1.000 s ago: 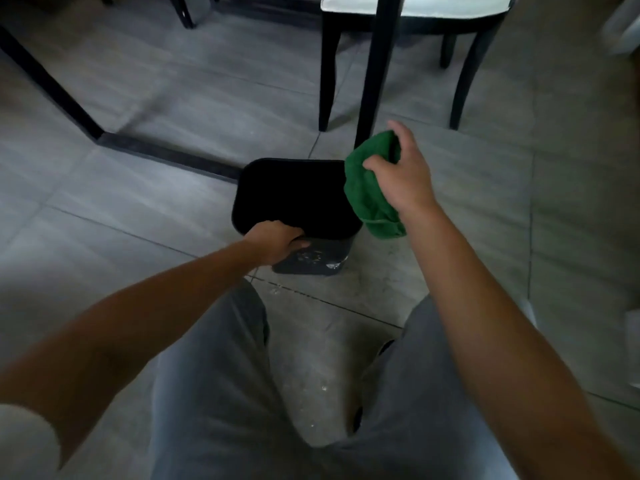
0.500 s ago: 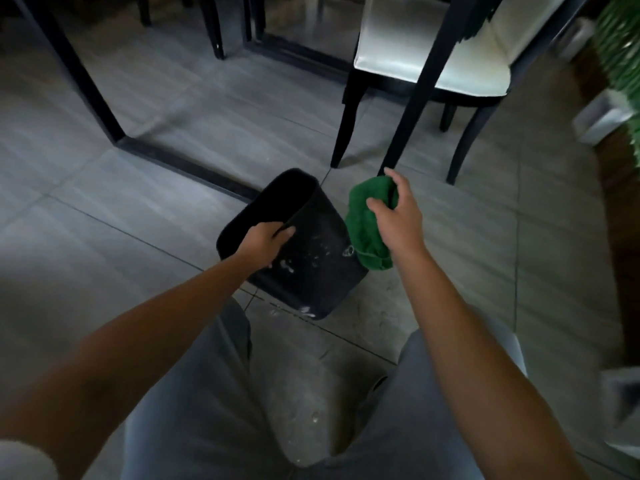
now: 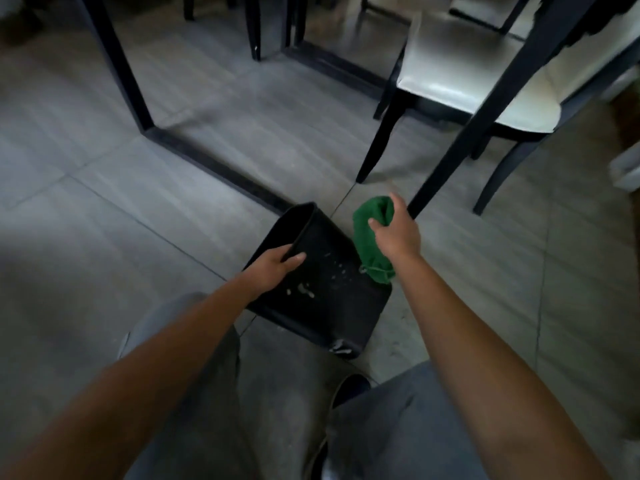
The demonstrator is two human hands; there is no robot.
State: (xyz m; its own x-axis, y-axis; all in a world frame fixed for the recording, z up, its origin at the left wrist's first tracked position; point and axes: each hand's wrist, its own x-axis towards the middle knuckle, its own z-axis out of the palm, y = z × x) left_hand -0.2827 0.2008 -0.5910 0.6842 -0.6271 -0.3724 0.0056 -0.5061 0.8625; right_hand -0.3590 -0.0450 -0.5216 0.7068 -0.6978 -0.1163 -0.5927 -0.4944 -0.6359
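- The black bin [image 3: 332,306], upright with its mouth open to the camera a second ago, now lies tipped over on the tiled floor [image 3: 173,202], mouth turned away toward the dark table frame [image 3: 207,161] and one side wall facing up.
- The left hand [image 3: 273,268] grasps the bin's rim, fingers curled over the edge, holding it at that slant.
- The right hand [image 3: 398,237] clutches a bunched green cloth [image 3: 363,244] just beside the bin's right wall. Whether the cloth's lower end already touches the wall cannot be told.
- Pale splashes [image 3: 301,291] dot the upturned wall, and more mark the lower corner near the person's knees.
- A white-seated chair [image 3: 460,74] stands beyond, well apart from the work.
- The step in hand appears to be wiping the bin's outside. To do it well, the left hand should likely keep the rim braced so the bin does not roll, while the cloth is spread flatter and drawn across the spotted wall in overlapping strokes from rim to base, finishing at the soiled corner.
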